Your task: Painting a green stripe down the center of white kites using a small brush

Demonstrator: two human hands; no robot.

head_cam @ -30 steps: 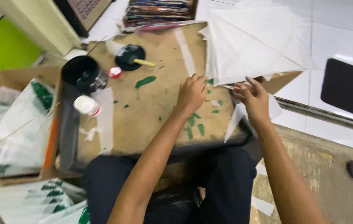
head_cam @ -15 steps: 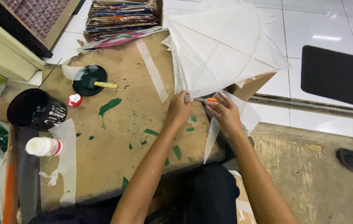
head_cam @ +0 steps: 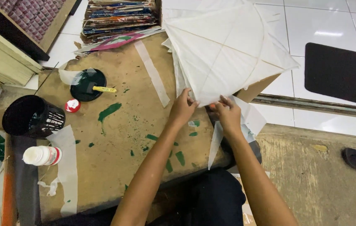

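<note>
Though pinched, white kite (head_cam: 224, 50) (cross-framed), flat.

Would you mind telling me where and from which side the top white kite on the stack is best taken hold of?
Probably at its near bottom corner, coming from the person's side. The white kite lies flat on the stack, and that pointed corner juts over the brown board, where the left hand and right hand already meet it. Fingers could pinch the thin paper there, beside the spine stick.
</note>
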